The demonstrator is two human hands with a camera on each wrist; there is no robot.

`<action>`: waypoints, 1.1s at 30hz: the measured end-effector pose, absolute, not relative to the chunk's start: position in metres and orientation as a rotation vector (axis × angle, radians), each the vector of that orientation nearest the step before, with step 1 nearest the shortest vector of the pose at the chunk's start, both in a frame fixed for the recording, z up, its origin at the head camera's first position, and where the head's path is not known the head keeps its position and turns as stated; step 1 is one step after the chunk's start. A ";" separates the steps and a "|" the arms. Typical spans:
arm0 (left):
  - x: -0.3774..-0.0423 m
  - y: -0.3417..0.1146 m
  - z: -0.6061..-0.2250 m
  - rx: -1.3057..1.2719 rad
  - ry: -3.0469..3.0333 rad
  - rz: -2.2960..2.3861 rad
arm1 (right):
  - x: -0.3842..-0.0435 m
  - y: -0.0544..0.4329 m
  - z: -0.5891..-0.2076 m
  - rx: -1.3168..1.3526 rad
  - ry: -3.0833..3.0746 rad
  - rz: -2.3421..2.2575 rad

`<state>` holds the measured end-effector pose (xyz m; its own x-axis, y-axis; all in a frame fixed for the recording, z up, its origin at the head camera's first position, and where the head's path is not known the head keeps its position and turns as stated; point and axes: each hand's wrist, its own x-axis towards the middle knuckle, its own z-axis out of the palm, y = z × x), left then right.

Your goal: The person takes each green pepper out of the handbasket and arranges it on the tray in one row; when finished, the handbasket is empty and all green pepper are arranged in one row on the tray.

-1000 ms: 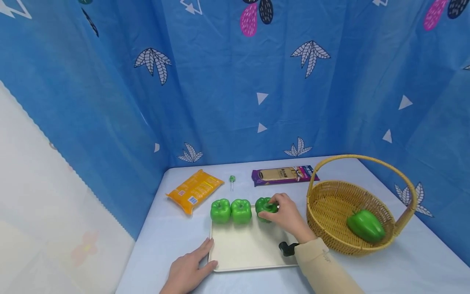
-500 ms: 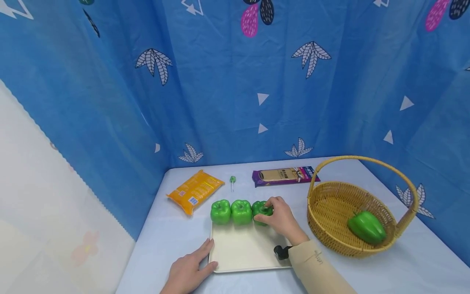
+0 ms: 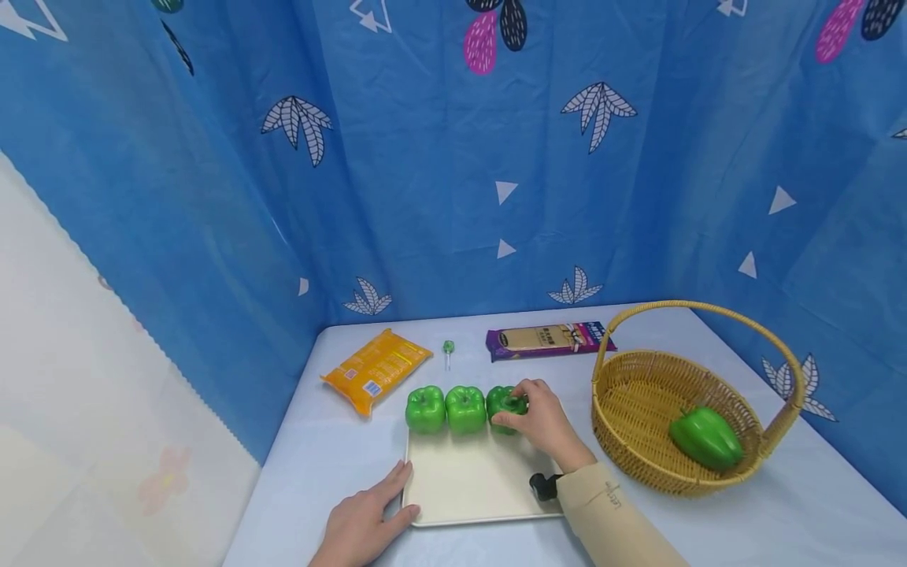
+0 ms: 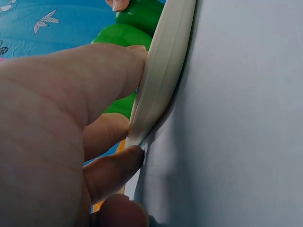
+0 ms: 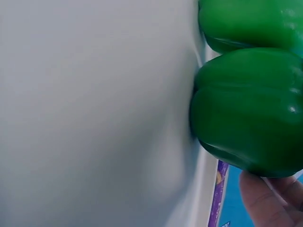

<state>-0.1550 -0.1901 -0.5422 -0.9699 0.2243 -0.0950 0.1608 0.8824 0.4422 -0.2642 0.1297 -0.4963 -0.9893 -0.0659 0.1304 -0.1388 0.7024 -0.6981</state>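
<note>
A cream tray [image 3: 482, 496] lies on the table, with three green bell peppers in a row along its far side. The left pepper [image 3: 426, 411] and the middle pepper [image 3: 465, 411] stand side by side. My right hand [image 3: 544, 421] grips the third green bell pepper [image 3: 499, 402] at the row's right end, close against the middle one. In the right wrist view that pepper [image 5: 251, 113] sits on the tray, with fingertips at its side. My left hand [image 3: 368, 516] rests at the tray's left edge, fingers extended; in the left wrist view the thumb [image 4: 113, 71] touches the rim.
A wicker basket [image 3: 638, 453] with a tall handle stands on the right, holding another green pepper [image 3: 705, 439]. Behind the tray lie an orange packet [image 3: 379, 370], a small green-topped stick [image 3: 448, 350] and a purple packet [image 3: 549, 340]. Blue curtains [image 3: 453, 197] hang behind the table.
My right hand has shifted left with the third pepper, closing the gap to the middle one. Over the last half second it has stayed there. The left hand has not moved.
</note>
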 end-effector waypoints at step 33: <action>-0.157 -0.191 -0.540 0.284 2.861 0.636 | -0.253 0.322 -0.436 -0.017 -2.596 0.610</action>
<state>-0.1570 -0.1911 -0.5401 -0.9623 0.2278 -0.1486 0.1434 0.8891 0.4346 -0.2535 0.3219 -0.4358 -0.8893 0.1161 0.4423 -0.0931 0.9010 -0.4237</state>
